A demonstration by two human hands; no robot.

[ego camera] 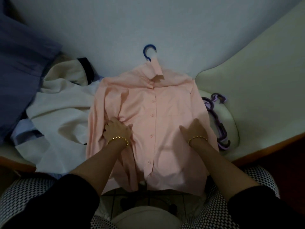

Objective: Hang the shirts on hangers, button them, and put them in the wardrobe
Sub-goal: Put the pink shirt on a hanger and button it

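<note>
A pink shirt (166, 103) lies flat on the bed, front up, its button row closed down the middle. The blue hook of a hanger (148, 51) sticks out above its collar. My left hand (116, 130) rests on the shirt's left side where the folded sleeve bunches, fingers partly curled into the fabric. Spread flat, my right hand (194, 131) presses on the shirt's right side. The shirt's hem hangs over the bed's near edge.
A cream shirt with a dark cuff (62, 103) lies heaped to the left, over pale blue cloth (24, 129). A blue garment (21, 63) fills the far left. Purple hangers (217, 116) lie to the right beside a cream pillow (257, 80). The bed's wooden edge (267, 152) runs at the right.
</note>
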